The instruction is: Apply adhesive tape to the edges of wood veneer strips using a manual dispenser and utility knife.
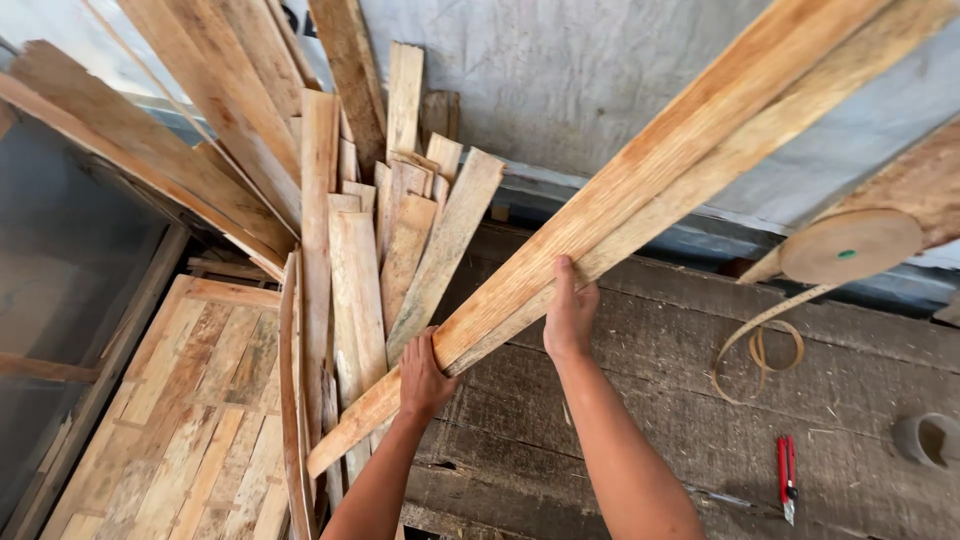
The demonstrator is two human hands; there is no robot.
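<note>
Two long pale wooden planks (660, 170) lie together and slant from the lower left up to the top right of the head view. My left hand (424, 378) grips their lower part from beneath. My right hand (570, 312) holds their underside a little higher up, thumb against the edge. Both forearms reach in from the bottom of the frame. The planks' lower end (330, 450) hangs over a stack of boards.
Several rough boards (350, 240) lean upright against a grey wall (590, 70). A slatted wooden panel (190, 400) lies at lower left. A roll of edge banding (850, 245) with a loose strip, a red utility knife (787, 472) and a small cylinder (925, 438) rest on the worn workbench (680, 400).
</note>
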